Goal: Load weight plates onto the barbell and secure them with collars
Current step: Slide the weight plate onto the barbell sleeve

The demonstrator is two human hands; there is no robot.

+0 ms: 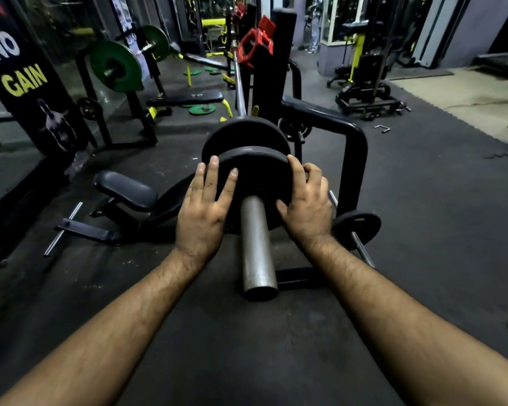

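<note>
Both forearms reach forward from the bottom of my view toward the barbell sleeve (257, 244), whose grey steel end points straight back at me. On that sleeve sits a black weight plate (258, 174), and just behind it a second, larger black plate (244, 133) is already seated on the bar. My left hand (206, 206) lies flat against the left face of the near plate, fingers straight and spread, the fingertips reaching its upper rim. My right hand (307, 203) holds the plate's right edge, with its fingers curled over the rim and the thumb lying on the front face beside the sleeve. The bare steel of the sleeve shows between my two hands, with no collar on it that I can see.

Farther along, the barbell shaft (239, 83) runs away from me up to the rack upright (272, 68), and two red collars (254, 46) hang there near the top of it. To the right of my right hand a smaller black plate (357, 225) sits on a storage peg of the bench frame (354, 159). A black padded seat (126, 190) is low on the left, over the dark rubber floor (437, 230). Green plates (115, 65) are loaded on another bar at the far left.
</note>
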